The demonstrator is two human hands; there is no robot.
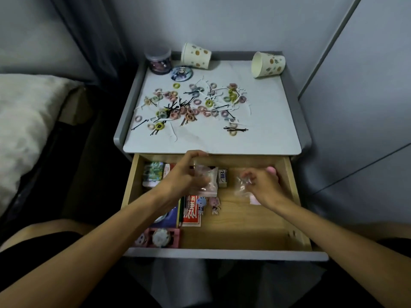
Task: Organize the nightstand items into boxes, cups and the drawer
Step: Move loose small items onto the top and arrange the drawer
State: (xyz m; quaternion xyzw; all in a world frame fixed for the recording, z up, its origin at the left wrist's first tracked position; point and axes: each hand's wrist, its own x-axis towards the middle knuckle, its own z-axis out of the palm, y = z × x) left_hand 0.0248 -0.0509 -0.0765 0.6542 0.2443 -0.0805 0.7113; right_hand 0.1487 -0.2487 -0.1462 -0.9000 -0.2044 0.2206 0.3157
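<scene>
Two hands inside the open drawer (297, 196): left hand (184, 176) curled round a small clear bag (210, 185) at the back left, right hand (265, 187) pinching the top of a crumpled second bag (241, 188) further right (both bags blurred, contents unreadable). Drawer's left side packed: green patterned box (153, 172), small white box (222, 177), red packet (193, 210), two figure charms (208, 204), pink case (160, 237) at the front left corner. On the counter (255, 138) above, coloured hair ties (200, 107) lie scattered in a loose heap mixed with black hairpins (235, 129) and thin white pieces I cannot identify. Along the back edge, two paper cups on their sides, one near the middle (195, 55), one at the right corner (268, 64), well apart. Lidded clear jar (158, 61) stands upright back left, a round badge (182, 73) just beside it
</scene>
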